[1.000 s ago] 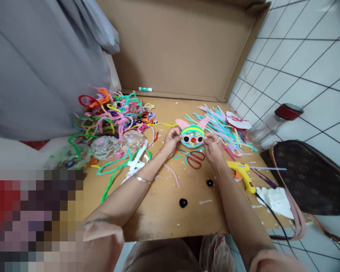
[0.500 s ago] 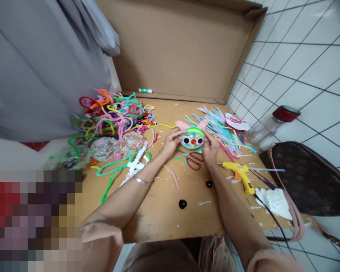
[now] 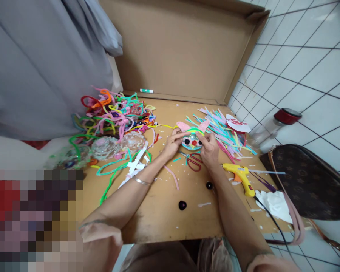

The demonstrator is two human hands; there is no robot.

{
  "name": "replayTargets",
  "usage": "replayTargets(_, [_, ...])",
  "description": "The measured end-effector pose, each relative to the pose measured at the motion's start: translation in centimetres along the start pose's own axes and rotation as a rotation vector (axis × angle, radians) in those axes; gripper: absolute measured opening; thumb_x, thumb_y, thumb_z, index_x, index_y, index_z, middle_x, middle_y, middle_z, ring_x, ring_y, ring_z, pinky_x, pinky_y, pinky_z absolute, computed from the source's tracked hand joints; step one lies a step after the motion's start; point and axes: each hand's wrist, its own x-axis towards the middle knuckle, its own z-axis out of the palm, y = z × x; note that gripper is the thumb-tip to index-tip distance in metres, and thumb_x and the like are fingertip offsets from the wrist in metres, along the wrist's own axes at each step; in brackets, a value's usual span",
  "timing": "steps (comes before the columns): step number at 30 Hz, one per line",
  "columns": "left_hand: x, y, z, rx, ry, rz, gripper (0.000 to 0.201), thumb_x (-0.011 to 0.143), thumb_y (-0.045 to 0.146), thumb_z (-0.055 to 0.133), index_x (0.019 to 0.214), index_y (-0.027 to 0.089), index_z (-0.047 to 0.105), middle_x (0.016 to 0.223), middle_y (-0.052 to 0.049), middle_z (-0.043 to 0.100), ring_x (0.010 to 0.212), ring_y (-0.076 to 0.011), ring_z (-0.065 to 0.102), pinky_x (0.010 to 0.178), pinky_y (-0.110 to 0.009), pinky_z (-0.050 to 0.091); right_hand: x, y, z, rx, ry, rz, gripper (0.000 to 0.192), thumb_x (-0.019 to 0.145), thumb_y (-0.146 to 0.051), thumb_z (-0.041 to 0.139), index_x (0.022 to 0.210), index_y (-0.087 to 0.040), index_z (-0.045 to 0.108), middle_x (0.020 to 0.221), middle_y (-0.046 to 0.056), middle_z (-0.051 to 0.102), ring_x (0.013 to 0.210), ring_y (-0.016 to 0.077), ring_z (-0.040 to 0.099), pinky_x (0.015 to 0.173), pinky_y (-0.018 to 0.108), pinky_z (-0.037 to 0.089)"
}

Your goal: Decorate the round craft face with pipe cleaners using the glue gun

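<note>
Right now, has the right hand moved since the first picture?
Yes: the right hand has moved leftward, judged against the red-handled scissors lying below the decorated face; it now sits closer to their handles.

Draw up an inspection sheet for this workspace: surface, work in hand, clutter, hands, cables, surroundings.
Surface: tan table, scattered with small scraps.
Work in hand: pink-eared craft face with black eyes and a red nose.
Clutter: pipe-cleaner pile on the left; strip bundle, yellow glue gun and crumpled white tissue on the right; scissors just nearer than the face.
Hands: left hand and right hand hold the craft face from opposite sides.
Cables: black cable from the glue gun; plug end not seen.
Surroundings: cardboard panel behind; tiled wall, dark brown bag and red-lidded bottle right; grey cloth left.
</note>
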Motion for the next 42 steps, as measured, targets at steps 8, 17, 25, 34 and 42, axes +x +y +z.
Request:
replayTargets(8, [0.0,1.2,0.4,-0.019,-0.028,0.035,0.013,0.074,0.023,0.073,0.082,0.027,0.083,0.111,-0.007,0.064,0.119,-0.0278,0.054,0.118,-0.043,0.031,0.3,-0.2,-0.6,-0.172,-0.123,-0.042,0.056,0.087,-0.009,0.043,0.129,-0.035,0.07,0.097,0.006,0.052,0.072,0.0167,0.045,0.063,0.026,0.039])
replayTargets(17, [-0.1,0.8,0.2,-0.003,-0.018,0.035,0.014,0.074,0.029,0.074,0.085,0.029,0.084,0.113,-0.006,0.064,0.119,-0.0275,0.053,0.118,-0.043,0.032,0.2,-0.2,-0.2,-0.115,-0.066,-0.018,0.056,0.085,-0.009,0.044,0.128,-0.036,0.07,0.096,0.006,0.051,0.077,0.0177,0.048,0.064,0.025,0.04])
replayTargets(25, [0.0,0.3,0.2,-0.073,0.027,-0.005,0.022,0.07,0.021,0.073,0.088,0.025,0.084,0.115,-0.007,0.064,0.12,-0.0264,0.055,0.116,-0.042,0.034,0.0,0.5,0.2,-0.032,0.016,-0.032,0.059,0.085,-0.007,0.037,0.131,-0.026,0.069,0.097,0.009,0.053,0.09,0.0222,0.056,0.079,0.034,0.05])
replayTargets(34, [0.0,-0.3,0.1,-0.133,0.089,-0.035,0.018,0.065,0.032,0.084,0.081,0.023,0.082,0.117,-0.007,0.07,0.12,-0.0263,0.057,0.113,-0.042,0.037,0.1,0.7,0.3,0.032,0.071,-0.015,0.053,0.085,-0.01,0.039,0.127,-0.022,0.07,0.094,0.01,0.058,0.094,0.0258,0.059,0.087,0.041,0.052])
replayTargets(42, [0.0,-0.4,0.4,-0.181,0.113,-0.074,0.02,0.063,0.032,0.085,0.078,0.021,0.078,0.115,-0.007,0.072,0.117,-0.0257,0.06,0.106,-0.04,0.044,-0.3,0.6,1.1,0.017,0.157,0.015,0.055,0.082,-0.006,0.036,0.123,-0.018,0.071,0.092,0.01,0.056,0.091,0.0252,0.06,0.086,0.041,0.052])
